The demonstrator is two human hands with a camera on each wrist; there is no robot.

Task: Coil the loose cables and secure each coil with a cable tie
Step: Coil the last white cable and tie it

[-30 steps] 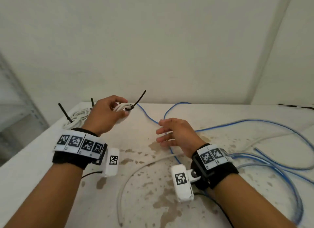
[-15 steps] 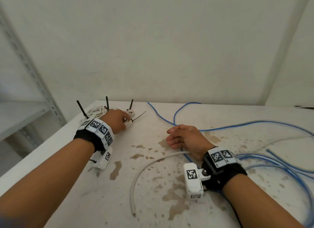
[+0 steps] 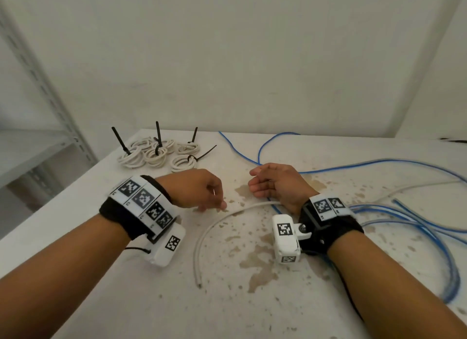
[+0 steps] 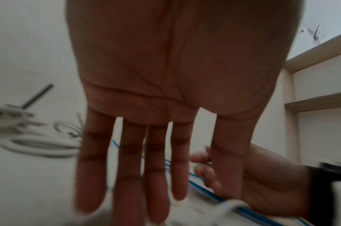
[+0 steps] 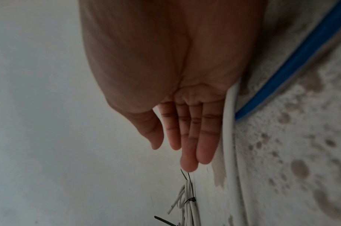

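Several tied white coils (image 3: 155, 156) with black cable ties lie at the table's back left; the nearest one (image 3: 183, 162) has its tie tail pointing right. A loose white cable (image 3: 214, 225) arcs across the middle, one end near the front. My left hand (image 3: 214, 204) hovers low just left of it, empty, its fingers (image 4: 138, 175) straight in the left wrist view. My right hand (image 3: 262, 187) rests on its edge beside the white cable (image 5: 229, 137) and a blue cable (image 5: 301, 53), fingers relaxed and holding nothing.
Long blue cables (image 3: 379, 161) sprawl over the table's right half and loop near the front right. The stained white table (image 3: 252, 300) meets a wall at the back. A grey metal shelf (image 3: 30, 146) stands off the left edge.
My left hand set the tied coil down with the others at the back left, let go and drew back toward the middle. My right hand stayed in place.
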